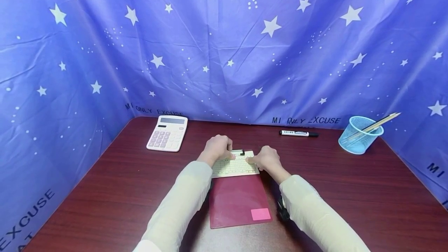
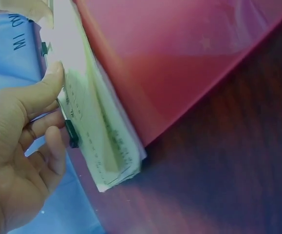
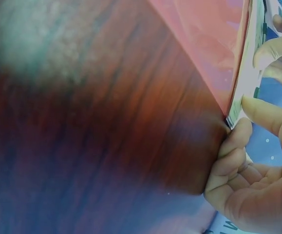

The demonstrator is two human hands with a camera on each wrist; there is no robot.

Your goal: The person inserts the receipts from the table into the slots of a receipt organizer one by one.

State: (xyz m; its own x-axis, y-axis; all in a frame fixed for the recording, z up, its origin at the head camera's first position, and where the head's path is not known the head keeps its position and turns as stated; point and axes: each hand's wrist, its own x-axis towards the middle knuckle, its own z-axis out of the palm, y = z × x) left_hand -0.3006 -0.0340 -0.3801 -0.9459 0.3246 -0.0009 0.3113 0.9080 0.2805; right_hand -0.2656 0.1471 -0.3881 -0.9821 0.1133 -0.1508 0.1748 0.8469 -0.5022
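A pale green pad of printed, gridded sheets (image 1: 235, 167) lies across the far end of a flat dark red folder (image 1: 239, 197). At the pad's far edge sits a clip with black ends (image 2: 71, 132). My left hand (image 1: 217, 149) pinches that edge near the clip, thumb on top and fingers behind. On the opposite side my right hand (image 1: 268, 158) pinches the pad's far corner, its thumb (image 3: 262, 114) on the paper and its other fingers curled at the edge. A pink sticky label (image 1: 260, 214) marks the folder's near right corner.
A white calculator (image 1: 167, 133) lies at the back left of the dark wooden table (image 1: 115, 189). Toward the back right are a black-and-white marker (image 1: 298, 133) and a blue mesh pen cup (image 1: 360, 137) holding pencils. A starry blue curtain (image 1: 210, 49) hangs behind.
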